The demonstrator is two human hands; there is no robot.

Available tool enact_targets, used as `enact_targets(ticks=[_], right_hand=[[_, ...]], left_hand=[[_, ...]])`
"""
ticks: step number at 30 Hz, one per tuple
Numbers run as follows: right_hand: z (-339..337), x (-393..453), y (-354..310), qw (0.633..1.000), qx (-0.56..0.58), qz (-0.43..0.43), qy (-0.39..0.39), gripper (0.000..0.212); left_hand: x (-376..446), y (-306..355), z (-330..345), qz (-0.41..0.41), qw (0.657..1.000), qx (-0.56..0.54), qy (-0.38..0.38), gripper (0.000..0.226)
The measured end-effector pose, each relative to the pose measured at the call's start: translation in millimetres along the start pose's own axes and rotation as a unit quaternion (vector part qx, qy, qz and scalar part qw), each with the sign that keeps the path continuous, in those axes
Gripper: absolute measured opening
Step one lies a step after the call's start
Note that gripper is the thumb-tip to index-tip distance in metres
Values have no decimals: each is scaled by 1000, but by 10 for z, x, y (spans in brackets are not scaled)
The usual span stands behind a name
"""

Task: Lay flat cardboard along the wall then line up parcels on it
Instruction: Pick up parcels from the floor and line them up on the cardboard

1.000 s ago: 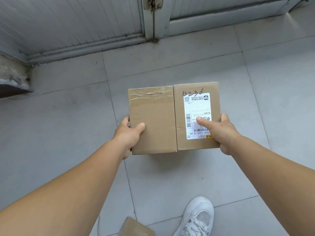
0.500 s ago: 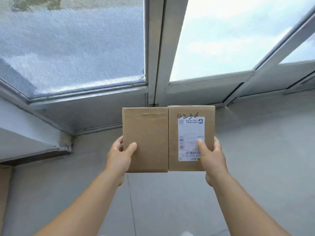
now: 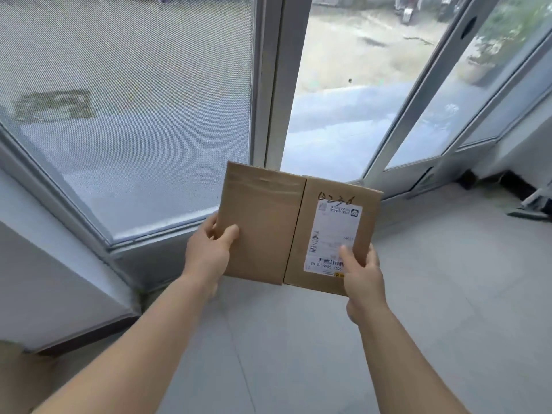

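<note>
I hold two brown cardboard parcels side by side in the air in front of the window. The plain taped parcel (image 3: 263, 225) is on the left, and my left hand (image 3: 209, 249) grips its left edge with the thumb on top. The labelled parcel (image 3: 331, 234), with a white shipping label and handwritten digits, sits on the right. My right hand (image 3: 363, 276) grips its lower right corner, thumb pressed on the label. The two parcels touch along their inner edges. A strip of brown cardboard (image 3: 18, 380) shows on the floor at the far lower left.
Large windows with grey frames (image 3: 270, 85) stand ahead, reaching almost to the light tiled floor (image 3: 298, 354). A white wall panel (image 3: 44, 279) juts out on the left. Dark objects (image 3: 528, 204) lie at the right wall.
The view has swung up from the floor to the windows. Both parcels have risen with my hands and now tilt slightly down to the right. My grip on them is unchanged.
</note>
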State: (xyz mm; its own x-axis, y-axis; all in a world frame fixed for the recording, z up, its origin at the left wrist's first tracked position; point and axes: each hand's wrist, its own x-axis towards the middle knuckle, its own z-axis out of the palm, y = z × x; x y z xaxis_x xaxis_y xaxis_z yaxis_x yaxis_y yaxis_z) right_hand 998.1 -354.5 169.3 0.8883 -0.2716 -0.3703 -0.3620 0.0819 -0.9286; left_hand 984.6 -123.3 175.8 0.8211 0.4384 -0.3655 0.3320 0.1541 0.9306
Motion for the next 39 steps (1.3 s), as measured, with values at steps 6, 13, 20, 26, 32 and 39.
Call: enact_targets(ticks=[6,13,20,26,32,39], right_hand=[[-82,-724,-305,998,47,-36,0,42],[-316,-1466,-187,997,32,-50,-57,40],[-727,-2402,62,991,15,-46,-123,38],[-792,-3159,146,982,-2,-45,-181,35],[-374,-3802,344,968,-29,-45,-244,38],[495,-4760,883,949,-66,-36,-307,36]], left_hand=[[-618,324,-360,51,998,-33,4,41],[-1541,184,-816,73,995,-54,39,36],[-2783,-203,-1291,68,988,-60,127,43],[-3522,-446,-1800,48,975,-83,200,54],[-4081,-603,-2522,47,955,-86,281,47],[-4588,-853,-3809,29,929,-78,360,49]])
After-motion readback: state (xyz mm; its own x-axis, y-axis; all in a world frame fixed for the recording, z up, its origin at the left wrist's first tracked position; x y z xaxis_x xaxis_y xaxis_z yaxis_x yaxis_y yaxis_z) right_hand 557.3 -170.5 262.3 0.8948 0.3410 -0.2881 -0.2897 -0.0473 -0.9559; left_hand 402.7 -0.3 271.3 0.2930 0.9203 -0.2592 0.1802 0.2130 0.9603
